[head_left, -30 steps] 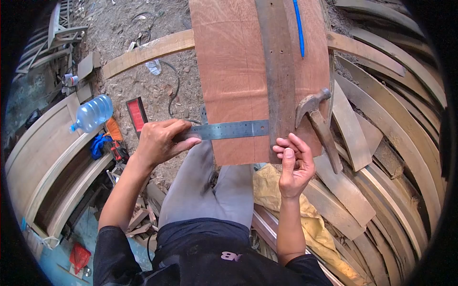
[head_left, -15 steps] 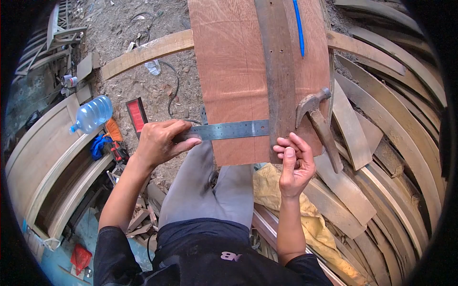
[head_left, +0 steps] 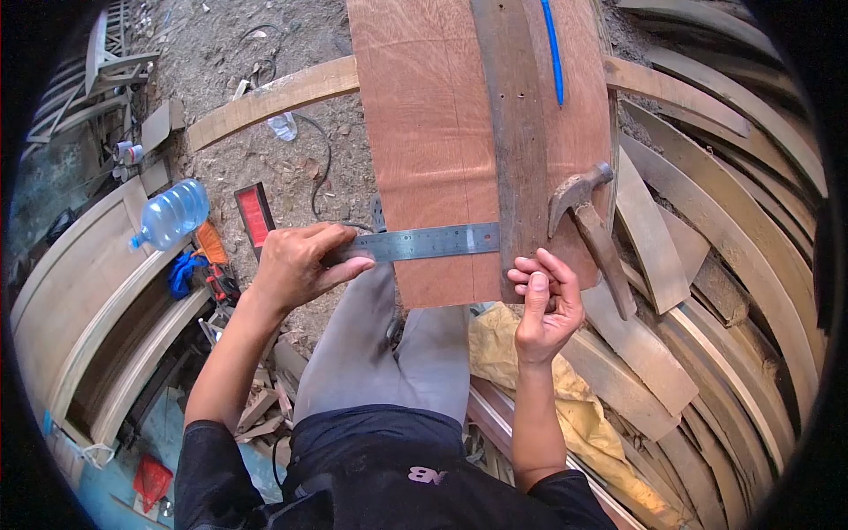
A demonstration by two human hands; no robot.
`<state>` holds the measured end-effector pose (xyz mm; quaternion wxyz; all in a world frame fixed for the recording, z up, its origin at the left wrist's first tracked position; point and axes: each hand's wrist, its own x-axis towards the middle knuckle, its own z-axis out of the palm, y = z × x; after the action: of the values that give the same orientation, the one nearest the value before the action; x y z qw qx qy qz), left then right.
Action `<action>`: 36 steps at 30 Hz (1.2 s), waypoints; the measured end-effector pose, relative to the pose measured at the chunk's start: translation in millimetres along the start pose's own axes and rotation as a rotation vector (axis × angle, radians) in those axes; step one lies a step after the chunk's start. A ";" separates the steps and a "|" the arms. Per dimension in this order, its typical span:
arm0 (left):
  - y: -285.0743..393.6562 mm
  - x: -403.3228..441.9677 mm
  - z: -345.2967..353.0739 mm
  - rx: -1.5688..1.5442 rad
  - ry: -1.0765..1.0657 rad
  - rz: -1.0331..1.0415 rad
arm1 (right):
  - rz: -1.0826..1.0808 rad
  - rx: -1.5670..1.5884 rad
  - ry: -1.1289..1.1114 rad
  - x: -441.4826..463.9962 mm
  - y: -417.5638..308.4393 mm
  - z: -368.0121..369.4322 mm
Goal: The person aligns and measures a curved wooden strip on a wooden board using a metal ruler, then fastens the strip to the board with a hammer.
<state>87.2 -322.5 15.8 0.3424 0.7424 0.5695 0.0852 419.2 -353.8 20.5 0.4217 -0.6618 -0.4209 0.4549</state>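
Head view: at left of centre, the left hand (head_left: 305, 265) closes on one end of a metal ruler (head_left: 433, 243), which lies across the lower part of the reddish board (head_left: 428, 159) in the middle of the frame. Since that is the only visible grip, a small wrist turn could swing the ruler askew and spoil a reading. Its far end meets the edge of the dark strip (head_left: 519, 141); whether it butts firmly I cannot tell, and a slight gap would falsify the measure. Just right of it, the right hand (head_left: 549, 309) has fingers curled narrow near the thumb; I cannot tell whether it pinches anything. A blue pen (head_left: 553, 53) at upper right could roll if the board tilts. Further right, the hammer (head_left: 596, 238) reaches past the board's corner, so a bumped handle could tip it off.
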 end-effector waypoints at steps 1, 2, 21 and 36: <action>-0.7 -0.2 0.7 0.005 0.004 0.005 | 0.002 -0.003 0.001 -0.3 -0.3 0.1; -1.2 -0.7 1.0 0.010 0.007 0.010 | 0.004 -0.002 0.004 -0.3 -0.6 0.2; -1.7 -0.5 1.1 0.018 -0.001 0.002 | 0.061 0.206 -0.073 -2.6 11.8 -13.6; 4.2 -2.3 -1.0 0.008 -0.009 -0.026 | 0.063 0.182 -0.058 -2.8 12.3 -11.7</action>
<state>89.2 -324.6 19.7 0.3432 0.7366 0.5780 0.0753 432.0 -362.1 12.3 0.4533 -0.6202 -0.3688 0.5232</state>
